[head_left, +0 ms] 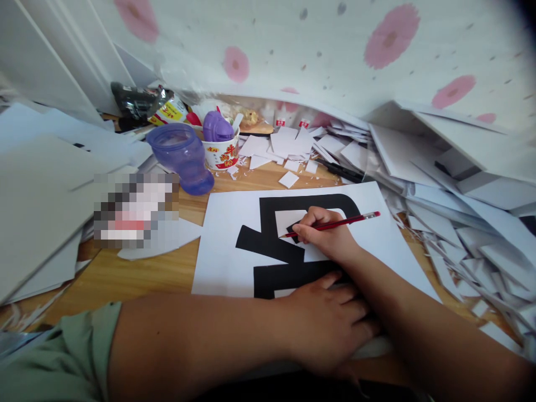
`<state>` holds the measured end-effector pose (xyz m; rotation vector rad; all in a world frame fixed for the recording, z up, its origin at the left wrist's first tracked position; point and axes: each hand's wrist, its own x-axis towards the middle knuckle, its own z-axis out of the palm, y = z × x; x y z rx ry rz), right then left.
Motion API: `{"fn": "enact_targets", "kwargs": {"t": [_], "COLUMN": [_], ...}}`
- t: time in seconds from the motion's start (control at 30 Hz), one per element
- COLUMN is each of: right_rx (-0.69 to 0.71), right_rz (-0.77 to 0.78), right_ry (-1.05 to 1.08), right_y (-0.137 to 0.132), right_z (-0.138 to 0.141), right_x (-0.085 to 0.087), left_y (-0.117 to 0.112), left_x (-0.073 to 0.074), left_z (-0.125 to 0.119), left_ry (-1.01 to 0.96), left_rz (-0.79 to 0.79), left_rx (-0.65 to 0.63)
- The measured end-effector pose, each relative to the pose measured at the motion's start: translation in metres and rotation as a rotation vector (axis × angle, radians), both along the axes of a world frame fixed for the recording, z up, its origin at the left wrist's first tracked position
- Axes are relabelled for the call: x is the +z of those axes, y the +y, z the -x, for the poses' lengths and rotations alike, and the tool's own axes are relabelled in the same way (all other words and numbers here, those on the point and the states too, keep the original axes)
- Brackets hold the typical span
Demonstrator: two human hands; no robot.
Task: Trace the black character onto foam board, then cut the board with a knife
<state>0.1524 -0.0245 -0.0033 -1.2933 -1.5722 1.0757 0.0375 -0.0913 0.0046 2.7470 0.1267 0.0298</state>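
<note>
We see the left arm (196, 346) lying low across the frame, from the lower left to just past the bottom middle, with a green sleeve (71, 357) that ends partway along it. The left hand (329, 321) is palm down below the middle of the frame, flat on the low part of a white sheet (224, 251). Its fingers are stretched out, a little apart, and they point to the right. The right arm (439, 321) slants up from the lower right corner, passing just over the left hand's fingertips. We see the right hand (329, 234) a bit right of the middle, with its fingers curled in. Its thumb and fingers pinch a red pencil (355, 219) close to the tip. The pencil leans, so its tip is to the left and its other end sticks out to the right. The tip is by the inner edge of the big black shapes (268, 218) on the sheet, but we can't tell if it touches. The sheet is in the middle of the frame, on a wooden table (163, 273). We find a purple cup (178, 148) at the upper left and a pile of white boards (473, 234) at the right.
</note>
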Motion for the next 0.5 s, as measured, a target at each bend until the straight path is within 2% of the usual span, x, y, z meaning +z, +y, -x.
{"fn": "enact_targets", "kwargs": {"t": [0.3, 0.5], "right_rx": [-0.052, -0.06], "right_rz": [0.018, 0.045], "right_ry": [-0.117, -0.094], "right_y": [-0.0008, 0.0003], "right_z": [0.002, -0.0001], "right_x": [0.0027, 0.0019], "left_y": [-0.0004, -0.0005], "left_x": [-0.0006, -0.001], "left_z": [-0.0002, 0.0009], "left_ry": [-0.003, -0.042], "left_rz": [-0.008, -0.02], "left_rx": [0.002, 0.011]}}
